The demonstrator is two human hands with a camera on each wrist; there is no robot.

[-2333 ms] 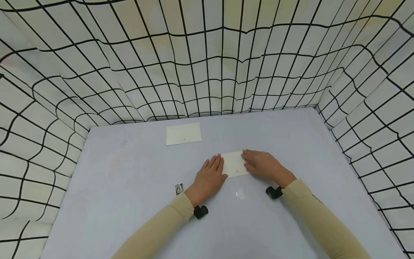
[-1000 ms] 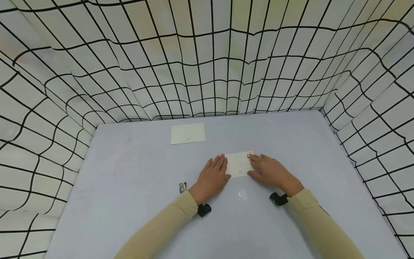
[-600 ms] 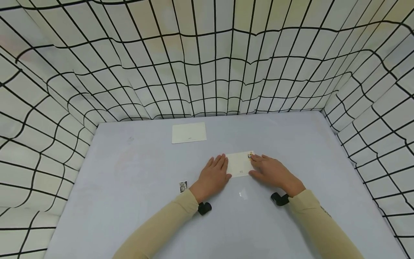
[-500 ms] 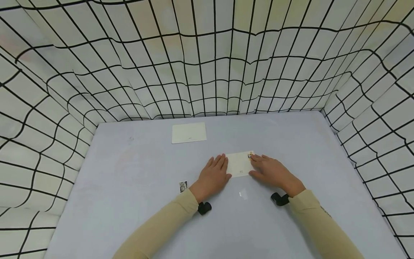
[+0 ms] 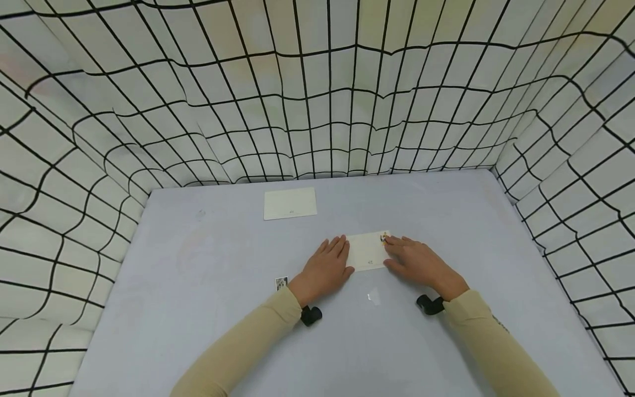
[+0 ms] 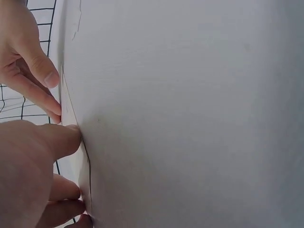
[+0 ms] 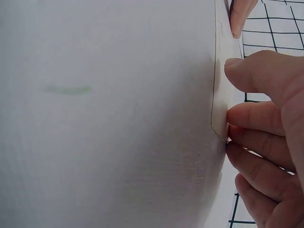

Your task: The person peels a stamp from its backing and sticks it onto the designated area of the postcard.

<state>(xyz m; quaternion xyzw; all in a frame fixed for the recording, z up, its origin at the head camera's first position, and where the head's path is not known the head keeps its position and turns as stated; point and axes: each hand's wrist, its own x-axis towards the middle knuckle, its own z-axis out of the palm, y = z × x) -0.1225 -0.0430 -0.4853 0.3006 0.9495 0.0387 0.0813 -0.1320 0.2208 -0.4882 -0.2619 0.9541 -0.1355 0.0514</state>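
Note:
A cream rectangular card or envelope (image 5: 366,255) lies flat on the table in the head view, with small print near its lower edge. My left hand (image 5: 324,267) rests on its left end, fingers extended. A small colourful stamp (image 5: 384,239) sits at the upper right corner, partly hidden by fingertips of my right hand (image 5: 416,262), which press there with fingers extended. In the right wrist view, the fingertips (image 7: 235,114) touch the card's end (image 7: 219,104). The left wrist view shows the thumb (image 6: 66,138) at the near edge.
Beyond the hands lies a second cream card or envelope (image 5: 290,204). A black-and-white stamp (image 5: 281,283) is beside my left wrist, partly covered by it. A small clear shiny piece (image 5: 373,297) lies nearer me. Black netting (image 5: 337,110) surrounds the white table (image 5: 198,298).
Since the oldest frame my right hand has drawn back slightly to the right, uncovering part of the colourful stamp. Over the last half second, both hands stay nearly still; my left wrist covers more of the black-and-white stamp.

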